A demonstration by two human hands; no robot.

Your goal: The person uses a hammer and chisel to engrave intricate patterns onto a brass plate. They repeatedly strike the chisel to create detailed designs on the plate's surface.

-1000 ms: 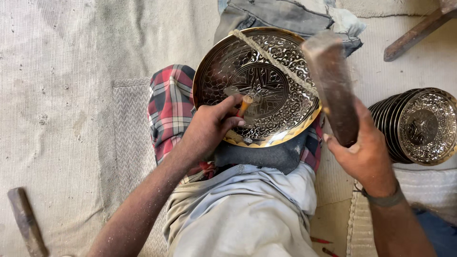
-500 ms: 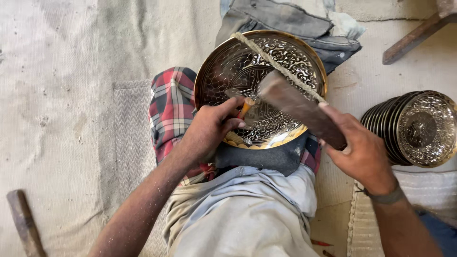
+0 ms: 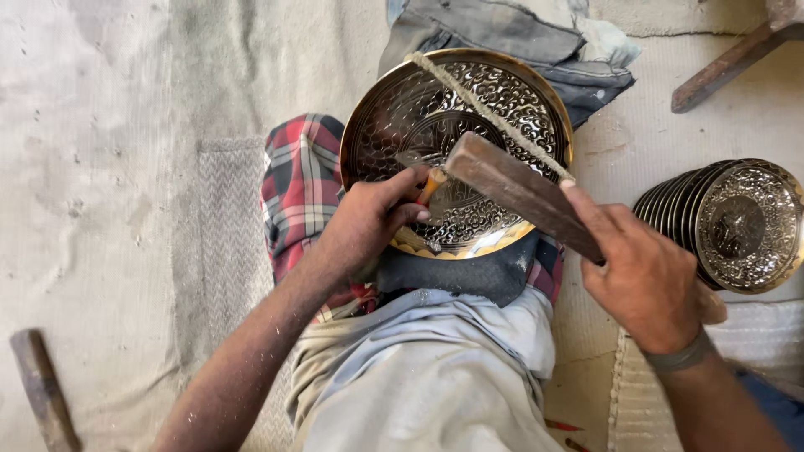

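A round engraved metal plate (image 3: 502,92) leans against my raised leg, with a cord (image 3: 477,105) stretched across its face. My left hand (image 3: 368,222) pinches a small chisel (image 3: 430,186) whose tip rests on the plate's centre. My right hand (image 3: 645,276) grips a wooden mallet (image 3: 519,188); its head is down on the chisel's top. A checked cloth (image 3: 297,180) lies under the left wrist.
A stack of similar engraved plates (image 3: 737,222) stands on edge at the right. A wooden tool (image 3: 42,389) lies on the cloth floor at lower left, another wooden piece (image 3: 729,59) at upper right. Folded grey fabric (image 3: 511,29) sits behind the plate.
The mallet has swung down from upright at the right of the plate onto the chisel. My left hand and the chisel have stayed in place.
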